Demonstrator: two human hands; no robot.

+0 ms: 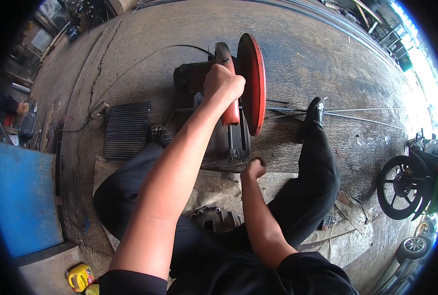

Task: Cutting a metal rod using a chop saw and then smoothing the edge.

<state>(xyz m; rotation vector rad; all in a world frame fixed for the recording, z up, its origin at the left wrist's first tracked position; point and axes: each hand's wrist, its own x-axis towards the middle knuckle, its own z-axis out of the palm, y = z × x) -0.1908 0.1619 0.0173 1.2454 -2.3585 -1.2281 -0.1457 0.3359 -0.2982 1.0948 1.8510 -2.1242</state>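
Red guard: the chop saw stands on the concrete floor just ahead of the seated person, its red blade guard raised above the base.
Left hand: the left hand is wrapped tight around the saw's handle at the top of the raised head.
Right hand: the right hand is closed in a fist near the front of the saw base; whether it pinches anything cannot be told.
Stock: thin metal rods lie on the floor, running from the saw base out to the right, under the person's right shoe.
Progress: judged from the raised head, the blade is not down in the metal — a cut looks yet to be made; no cut-off pieces can be told apart.
Beside the saw: a ribbed dark grille lies flat to the left.
Packages: a yellow plastic jug with a coloured label lies at lower left — its print is too small to matter.
Surroundings: a blue panel at far left; a motorcycle wheel at right.
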